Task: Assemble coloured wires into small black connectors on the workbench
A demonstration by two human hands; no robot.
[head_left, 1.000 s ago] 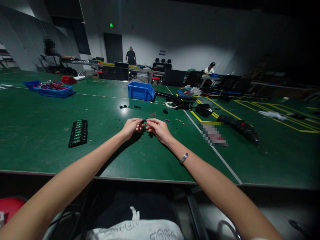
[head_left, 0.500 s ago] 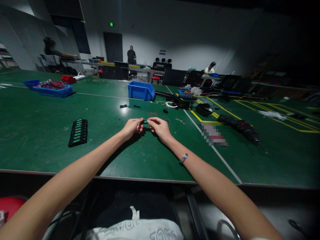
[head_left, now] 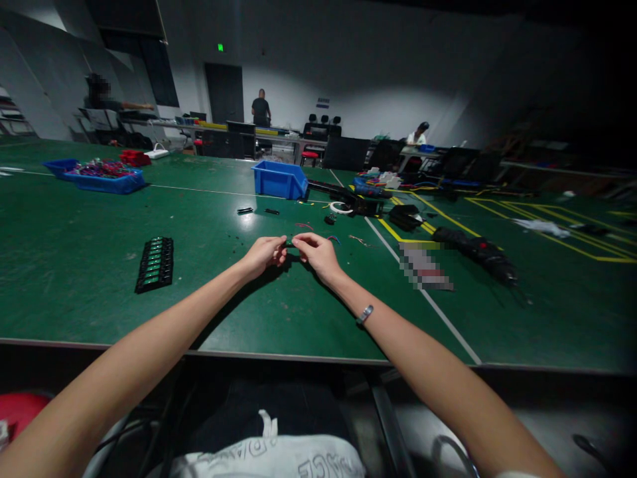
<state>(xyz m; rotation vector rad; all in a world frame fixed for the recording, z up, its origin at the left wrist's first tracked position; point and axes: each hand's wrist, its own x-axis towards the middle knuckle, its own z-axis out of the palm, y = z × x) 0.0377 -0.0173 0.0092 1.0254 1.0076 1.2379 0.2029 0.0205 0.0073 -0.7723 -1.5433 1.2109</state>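
Observation:
My left hand (head_left: 265, 254) and my right hand (head_left: 317, 255) meet above the green table, each pinching one end of a small black piece with a green circuit board (head_left: 289, 243). Fingertips cover most of it, so its details are hidden. To the left lies a black holder (head_left: 154, 265) carrying a row of several green circuit boards. Just beyond my hands are two small black strips, one (head_left: 245, 211) left of the other (head_left: 272, 212). Red and blue wire bits (head_left: 333, 239) lie right behind my right hand.
A blue bin (head_left: 280, 180) stands at the back middle. Blue trays (head_left: 107, 180) of coloured wires sit far left, beside a red object (head_left: 135, 158). Rightward are a white ring (head_left: 341, 208), black tools, and a black power tool (head_left: 475, 252). Several people work at distant tables.
Both hands stay in nearly the same place, still pinching the small circuit-board piece. The view has shifted very slightly.

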